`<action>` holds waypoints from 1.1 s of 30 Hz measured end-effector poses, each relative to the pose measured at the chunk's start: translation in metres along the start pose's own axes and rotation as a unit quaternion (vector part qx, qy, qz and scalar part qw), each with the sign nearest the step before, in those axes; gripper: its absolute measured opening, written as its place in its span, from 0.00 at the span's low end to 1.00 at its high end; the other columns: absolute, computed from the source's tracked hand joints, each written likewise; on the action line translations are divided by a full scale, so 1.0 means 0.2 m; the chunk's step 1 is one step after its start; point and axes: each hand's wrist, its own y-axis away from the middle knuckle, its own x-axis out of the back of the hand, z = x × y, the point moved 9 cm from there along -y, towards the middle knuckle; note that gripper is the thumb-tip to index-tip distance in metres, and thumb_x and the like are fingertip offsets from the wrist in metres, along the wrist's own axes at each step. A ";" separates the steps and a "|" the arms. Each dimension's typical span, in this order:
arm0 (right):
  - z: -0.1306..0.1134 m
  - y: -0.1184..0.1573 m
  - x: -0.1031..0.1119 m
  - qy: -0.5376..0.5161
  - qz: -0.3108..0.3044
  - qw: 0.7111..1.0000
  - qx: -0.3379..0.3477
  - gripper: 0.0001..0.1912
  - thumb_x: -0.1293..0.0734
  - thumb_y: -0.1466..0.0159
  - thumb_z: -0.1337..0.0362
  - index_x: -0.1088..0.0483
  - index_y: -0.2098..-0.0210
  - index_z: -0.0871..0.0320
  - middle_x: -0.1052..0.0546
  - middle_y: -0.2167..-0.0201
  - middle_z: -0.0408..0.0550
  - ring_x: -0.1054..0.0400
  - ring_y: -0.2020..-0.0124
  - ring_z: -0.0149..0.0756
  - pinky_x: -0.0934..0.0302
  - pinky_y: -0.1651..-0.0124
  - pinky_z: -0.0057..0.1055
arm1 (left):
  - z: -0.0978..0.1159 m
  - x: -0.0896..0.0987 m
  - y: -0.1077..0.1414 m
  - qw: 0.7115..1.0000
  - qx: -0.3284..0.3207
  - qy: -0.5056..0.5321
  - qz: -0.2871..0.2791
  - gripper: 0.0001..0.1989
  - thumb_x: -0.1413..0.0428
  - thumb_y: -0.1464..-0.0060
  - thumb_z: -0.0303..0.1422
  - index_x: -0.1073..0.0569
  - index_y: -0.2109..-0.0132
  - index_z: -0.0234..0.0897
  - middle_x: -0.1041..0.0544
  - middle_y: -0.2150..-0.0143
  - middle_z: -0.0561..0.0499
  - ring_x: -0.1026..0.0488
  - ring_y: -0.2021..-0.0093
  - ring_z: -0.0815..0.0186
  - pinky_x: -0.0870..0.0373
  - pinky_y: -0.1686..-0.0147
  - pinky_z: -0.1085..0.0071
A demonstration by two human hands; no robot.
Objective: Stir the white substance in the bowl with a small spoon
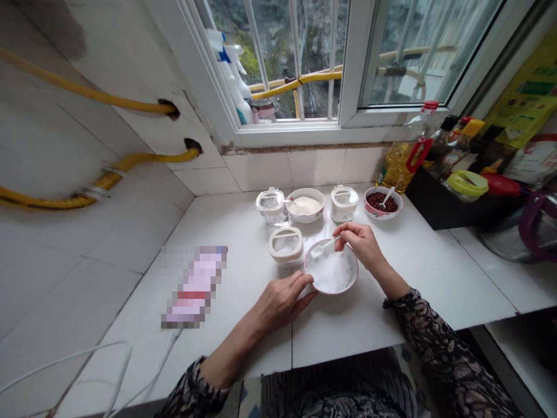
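Note:
A small bowl (pixel 334 292) of white, coarse crystals stands on the counter in front of me. My left hand (pixel 285 296) steadies its left side, fingertips at the rim and thumb lower down. Between the thumb and fingers of my right hand (pixel 359 247) is a small white spoon (pixel 318 251), its scoop over the crystals inside the bowl. Just left of the bowl sits a lidded seasoning jar (pixel 286 247) with white contents. Behind are another clear jar (pixel 270 204), a bowl of pale powder (pixel 305 218) holding a spoon, and a third jar (pixel 344 204).
A bowl of dark red spice (pixel 383 214) with a white spoon stands at back right. Beside it are an oil bottle (pixel 402 151) and a black rack (pixel 435 203) of condiments. A blurred phone-like object (pixel 195 287) with a cable (pixel 167 354) lies left.

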 end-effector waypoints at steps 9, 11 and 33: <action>-0.25 0.16 -0.20 0.178 -0.014 0.937 0.301 0.10 0.41 0.31 0.66 0.28 0.56 0.56 0.18 0.64 0.49 0.25 0.62 0.37 0.35 0.52 0.39 | 0.00 -0.01 0.01 1.000 -0.004 -0.006 0.007 0.07 0.53 0.32 0.34 0.35 0.53 0.35 0.27 0.68 0.52 0.29 0.76 0.69 0.34 0.81 0.74; -0.28 0.22 -0.30 0.279 -0.057 0.881 0.379 0.13 0.43 0.32 0.71 0.28 0.55 0.57 0.18 0.63 0.50 0.26 0.61 0.38 0.37 0.48 0.41 | 0.00 0.00 0.01 1.000 -0.002 -0.005 0.008 0.07 0.53 0.33 0.33 0.35 0.53 0.36 0.27 0.69 0.52 0.29 0.76 0.68 0.34 0.80 0.74; -0.11 0.08 -0.16 0.430 -0.033 0.873 0.227 0.11 0.39 0.40 0.71 0.26 0.71 0.56 0.23 0.77 0.44 0.33 0.73 0.35 0.40 0.47 0.38 | 0.00 0.00 0.00 1.000 0.003 0.000 0.001 0.06 0.51 0.33 0.34 0.35 0.52 0.36 0.28 0.69 0.53 0.31 0.78 0.71 0.35 0.80 0.76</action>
